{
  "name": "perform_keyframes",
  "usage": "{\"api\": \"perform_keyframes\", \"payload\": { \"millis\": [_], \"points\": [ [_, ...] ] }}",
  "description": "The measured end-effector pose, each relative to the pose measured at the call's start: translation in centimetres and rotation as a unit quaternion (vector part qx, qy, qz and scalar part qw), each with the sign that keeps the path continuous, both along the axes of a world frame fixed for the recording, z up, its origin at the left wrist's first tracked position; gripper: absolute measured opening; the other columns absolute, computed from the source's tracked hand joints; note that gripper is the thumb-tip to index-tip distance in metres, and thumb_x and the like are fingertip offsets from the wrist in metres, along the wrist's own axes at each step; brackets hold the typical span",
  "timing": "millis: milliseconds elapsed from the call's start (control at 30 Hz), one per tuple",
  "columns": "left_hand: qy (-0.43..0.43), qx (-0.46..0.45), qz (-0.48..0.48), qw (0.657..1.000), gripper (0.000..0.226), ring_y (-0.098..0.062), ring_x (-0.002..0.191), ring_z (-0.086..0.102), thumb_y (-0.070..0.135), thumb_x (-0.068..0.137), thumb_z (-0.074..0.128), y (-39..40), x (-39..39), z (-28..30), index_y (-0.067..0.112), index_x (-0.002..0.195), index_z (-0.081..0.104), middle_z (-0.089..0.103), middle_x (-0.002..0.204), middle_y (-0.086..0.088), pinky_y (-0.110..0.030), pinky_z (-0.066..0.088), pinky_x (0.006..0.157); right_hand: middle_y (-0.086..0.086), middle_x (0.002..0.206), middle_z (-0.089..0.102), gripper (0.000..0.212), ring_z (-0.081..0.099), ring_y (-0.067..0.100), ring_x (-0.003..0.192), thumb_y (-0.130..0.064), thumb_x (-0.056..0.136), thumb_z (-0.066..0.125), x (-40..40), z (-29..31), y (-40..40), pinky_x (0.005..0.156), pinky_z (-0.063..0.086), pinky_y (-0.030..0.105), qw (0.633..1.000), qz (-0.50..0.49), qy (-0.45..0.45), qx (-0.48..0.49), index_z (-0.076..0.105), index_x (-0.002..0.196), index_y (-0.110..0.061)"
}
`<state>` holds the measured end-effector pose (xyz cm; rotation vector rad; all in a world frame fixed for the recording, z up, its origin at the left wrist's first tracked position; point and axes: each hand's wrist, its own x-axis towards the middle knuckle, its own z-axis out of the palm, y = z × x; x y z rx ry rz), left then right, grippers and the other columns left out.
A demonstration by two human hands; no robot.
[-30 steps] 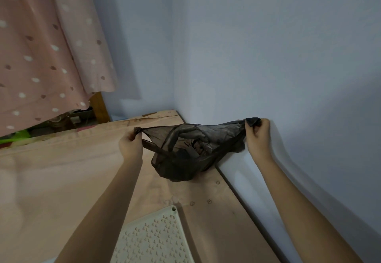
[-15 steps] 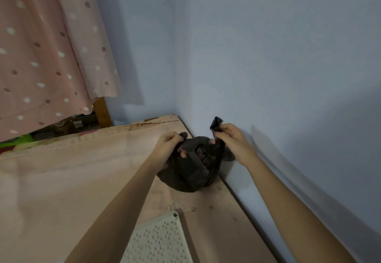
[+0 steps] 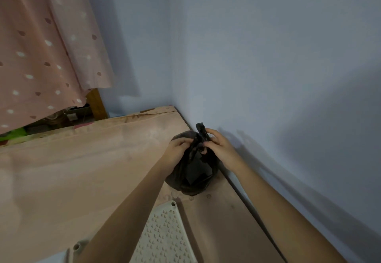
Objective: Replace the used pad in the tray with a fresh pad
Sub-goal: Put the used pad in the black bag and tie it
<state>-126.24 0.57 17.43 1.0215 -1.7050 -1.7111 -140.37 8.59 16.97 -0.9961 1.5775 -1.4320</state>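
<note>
Head view, count: I am seeing one black plastic bag (image 3: 190, 172), one cream perforated tray grid (image 3: 165, 240), two bare hands and one dotted pink curtain (image 3: 41, 52).
Head view, left hand: my left hand (image 3: 176, 149) is curling its fingers round the gathered neck of the bag on its left side, gripping the plastic; the fingertips are tucking into the folds, so I cannot tell how many are pinching.
Head view, right hand: my right hand (image 3: 218, 147) is pinching the twisted top of the bag, with thumb and forefinger closing on a strip of plastic that is sticking upward above the knuckles.
Head view, gap between hands: the two hands are sitting just beside each other at the bag's neck, almost touching.
Head view, bag: it is resting bunched on the pink mat (image 3: 82, 170), close against the foot of the blue-grey wall (image 3: 268, 66), with dark angular shapes showing through the film; I cannot tell what they are.
Head view, task's thing: the tray grid is lying at the bottom edge, nearer to me than the bag and apart from it, partly hidden by my left forearm; no pad is showing on it.
Head view, curtain: it is hanging at the upper left, well apart from the hands.
</note>
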Motion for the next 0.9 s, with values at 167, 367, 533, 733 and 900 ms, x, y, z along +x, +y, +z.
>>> {"api": "perform_keyframes", "payload": {
  "millis": [167,367,533,733,900],
  "points": [
    [0.01,-0.062,0.013,0.998,0.029,-0.024,0.099,0.063,0.0,0.093,0.049,-0.4,0.6,-1.3,0.022,0.09,0.068,0.068,0.101,-0.007,-0.036,0.05,0.094,0.008,0.074,0.06,0.031,0.063,0.016,0.06,-0.003,0.098,0.046,-0.5,-1.4,0.2,0.076,0.056,0.036,0.998,-0.026,-0.053,-0.007,0.05,0.127,-0.014],
    [0.011,-0.049,-0.003,0.999,0.018,-0.017,0.083,0.061,-0.002,0.089,0.056,-0.1,-0.1,-1.9,0.015,0.094,0.05,0.063,0.094,-0.011,-0.025,0.052,0.073,0.0,0.066,0.05,0.022,0.04,0.011,0.056,0.002,0.088,0.046,0.6,-2.0,0.0,0.054,0.04,0.022,0.989,0.077,-0.122,0.036,0.059,0.105,-0.006],
    [-0.03,-0.026,0.024,0.999,0.019,-0.017,0.076,0.062,0.011,0.087,0.064,0.0,-0.6,-2.4,0.007,0.1,0.051,0.064,0.083,-0.006,-0.028,0.051,0.072,-0.004,0.062,0.049,0.028,0.048,0.009,0.06,-0.035,0.094,0.055,1.1,-2.6,-0.2,0.065,0.044,0.024,0.993,0.083,0.019,0.085,0.063,0.093,-0.009],
    [-0.055,0.019,-0.015,0.998,0.021,-0.023,0.084,0.067,0.027,0.091,0.061,0.1,-0.3,-1.8,0.008,0.086,0.07,0.071,0.086,-0.01,-0.034,0.052,0.082,0.003,0.068,0.06,0.033,0.056,0.014,0.062,-0.036,0.098,0.048,1.6,-3.3,0.0,0.066,0.049,0.024,0.996,0.049,-0.025,0.07,0.067,0.099,-0.009],
    [-0.091,-0.018,0.008,0.996,0.036,-0.022,0.084,0.062,0.031,0.1,0.046,-0.3,-0.3,-2.2,0.002,0.097,0.066,0.065,0.088,-0.01,-0.026,0.046,0.073,0.005,0.104,0.07,0.031,0.064,0.015,0.101,-0.041,0.098,0.046,1.8,-3.7,0.0,0.093,0.048,0.028,0.997,0.041,-0.005,0.058,0.067,0.111,-0.024]
  ]
}}
